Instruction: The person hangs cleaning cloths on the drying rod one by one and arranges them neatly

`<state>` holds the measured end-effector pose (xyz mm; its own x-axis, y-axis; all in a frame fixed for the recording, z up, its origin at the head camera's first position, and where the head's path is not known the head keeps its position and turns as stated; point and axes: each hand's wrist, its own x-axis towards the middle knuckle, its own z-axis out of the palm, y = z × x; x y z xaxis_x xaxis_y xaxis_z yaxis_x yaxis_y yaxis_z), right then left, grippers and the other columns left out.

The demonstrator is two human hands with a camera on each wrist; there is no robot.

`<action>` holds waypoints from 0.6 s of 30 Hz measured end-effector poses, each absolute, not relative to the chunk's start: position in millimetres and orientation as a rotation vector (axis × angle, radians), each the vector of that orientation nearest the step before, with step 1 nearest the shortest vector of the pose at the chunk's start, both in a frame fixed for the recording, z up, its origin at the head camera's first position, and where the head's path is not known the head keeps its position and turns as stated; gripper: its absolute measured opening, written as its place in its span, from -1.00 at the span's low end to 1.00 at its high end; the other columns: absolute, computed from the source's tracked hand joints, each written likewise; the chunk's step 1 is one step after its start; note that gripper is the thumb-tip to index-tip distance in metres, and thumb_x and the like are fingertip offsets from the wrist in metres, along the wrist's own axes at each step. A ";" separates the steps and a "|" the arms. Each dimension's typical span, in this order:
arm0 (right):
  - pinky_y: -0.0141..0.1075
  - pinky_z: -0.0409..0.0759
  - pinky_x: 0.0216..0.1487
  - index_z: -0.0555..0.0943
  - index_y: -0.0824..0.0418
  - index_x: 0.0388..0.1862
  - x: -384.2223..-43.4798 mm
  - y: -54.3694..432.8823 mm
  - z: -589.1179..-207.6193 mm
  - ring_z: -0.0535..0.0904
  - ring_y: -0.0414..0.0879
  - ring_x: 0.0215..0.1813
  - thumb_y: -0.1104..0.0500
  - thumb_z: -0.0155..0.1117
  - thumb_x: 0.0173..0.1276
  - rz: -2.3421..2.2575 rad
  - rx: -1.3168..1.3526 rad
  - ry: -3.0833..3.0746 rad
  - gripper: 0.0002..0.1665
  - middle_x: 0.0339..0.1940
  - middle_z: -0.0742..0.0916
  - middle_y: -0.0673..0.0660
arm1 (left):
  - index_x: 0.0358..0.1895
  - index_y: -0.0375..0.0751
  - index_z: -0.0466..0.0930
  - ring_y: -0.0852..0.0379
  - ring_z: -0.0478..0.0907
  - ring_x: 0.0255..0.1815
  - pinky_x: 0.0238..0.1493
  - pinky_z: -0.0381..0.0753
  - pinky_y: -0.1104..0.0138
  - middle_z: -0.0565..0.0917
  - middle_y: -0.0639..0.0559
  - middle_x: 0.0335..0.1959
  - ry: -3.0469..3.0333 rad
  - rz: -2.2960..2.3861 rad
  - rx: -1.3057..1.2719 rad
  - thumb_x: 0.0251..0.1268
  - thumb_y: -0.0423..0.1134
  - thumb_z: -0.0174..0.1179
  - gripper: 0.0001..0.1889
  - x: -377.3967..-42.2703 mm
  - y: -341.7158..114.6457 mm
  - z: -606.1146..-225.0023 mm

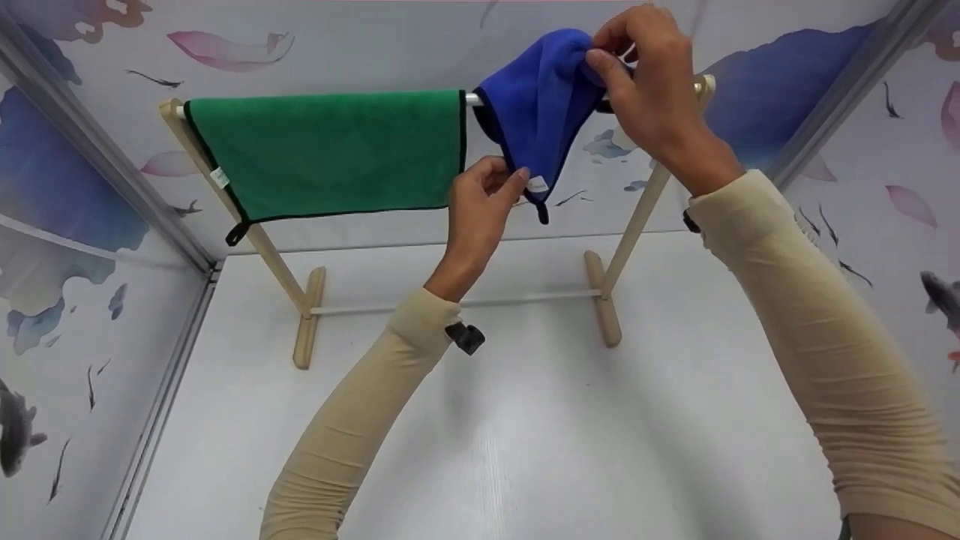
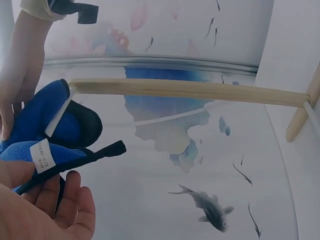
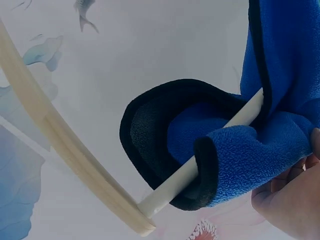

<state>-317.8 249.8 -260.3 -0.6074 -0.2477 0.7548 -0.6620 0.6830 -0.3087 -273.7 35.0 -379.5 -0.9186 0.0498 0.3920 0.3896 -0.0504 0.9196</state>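
Observation:
A blue towel (image 1: 536, 112) with black edging hangs bunched over the white top bar (image 3: 175, 185) of a wooden rack. My right hand (image 1: 656, 82) pinches its upper part, above the bar at the right. Lower down, my left hand (image 1: 484, 210) pinches the towel's left edge beside a white label (image 2: 42, 156); a black loop (image 1: 542, 213) dangles from the corner below. In the right wrist view the towel folds loosely around the bar. To the left, a green towel (image 1: 330, 154) with black edging lies spread flat over the same bar.
The rack's left post (image 1: 240, 217) and right post (image 1: 637, 217) lean outward from feet on a white table (image 1: 480, 420). A lower white rod (image 1: 525, 298) joins them. Printed wall panels (image 1: 67, 225) stand behind and at both sides.

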 end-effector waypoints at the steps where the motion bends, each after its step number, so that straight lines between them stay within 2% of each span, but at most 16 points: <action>1: -0.35 0.55 0.13 0.65 0.43 0.11 -318.5 250.1 -261.3 0.53 -0.03 0.13 0.17 0.19 0.78 0.756 0.708 -2.191 -0.71 0.04 0.68 0.39 | 0.06 -0.36 0.74 0.07 0.78 -0.06 0.08 0.79 0.24 0.83 -0.11 -0.09 -1.976 -2.067 -0.468 0.65 -0.32 0.32 -0.84 -274.2 34.6 -379.8; 5: -0.37 0.53 0.09 0.66 0.43 0.11 -317.4 252.8 -263.0 0.52 -0.02 0.14 0.17 0.19 0.78 0.760 0.725 -2.214 -0.70 0.03 0.67 0.39 | 0.04 -0.37 0.74 0.05 0.78 -0.08 0.09 0.79 0.22 0.83 -0.13 -0.11 -1.955 -2.078 -0.466 0.65 -0.33 0.31 -0.85 -275.3 31.9 -380.8; 11: -0.39 0.53 0.18 0.68 0.45 0.15 -311.7 269.3 -263.6 0.54 -0.08 0.12 0.14 0.19 0.79 0.784 0.746 -2.167 -0.65 0.03 0.70 0.36 | 0.04 -0.37 0.72 0.05 0.77 -0.07 0.09 0.80 0.21 0.82 -0.13 -0.10 -1.960 -2.045 -0.494 0.66 -0.33 0.31 -0.86 -274.2 25.8 -382.8; 13: -0.41 0.53 0.18 0.67 0.46 0.14 -311.0 278.0 -266.9 0.54 -0.19 0.10 0.14 0.19 0.79 0.797 0.746 -2.133 -0.64 -0.01 0.71 0.27 | 0.05 -0.38 0.72 0.05 0.76 -0.06 0.09 0.80 0.22 0.82 -0.13 -0.08 -1.972 -2.028 -0.490 0.66 -0.33 0.30 -0.85 -273.9 23.6 -383.5; 15: -0.44 0.52 0.15 0.66 0.49 0.13 -311.2 288.5 -272.2 0.51 -0.30 0.07 0.13 0.18 0.80 0.812 0.746 -2.104 -0.62 -0.06 0.71 0.00 | 0.06 -0.38 0.72 0.06 0.76 -0.05 0.09 0.80 0.23 0.82 -0.13 -0.06 -1.986 -2.014 -0.482 0.67 -0.33 0.30 -0.84 -273.6 21.5 -384.8; 18: -0.47 0.50 0.08 0.68 0.47 0.13 -309.5 302.5 -280.7 0.46 -0.40 0.02 0.13 0.19 0.79 0.877 0.666 -2.097 -0.63 -0.05 0.59 -0.32 | 0.08 -0.38 0.71 0.06 0.76 -0.05 0.09 0.79 0.24 0.83 -0.13 -0.05 -2.015 -1.988 -0.479 0.67 -0.32 0.29 -0.83 -274.0 19.0 -387.5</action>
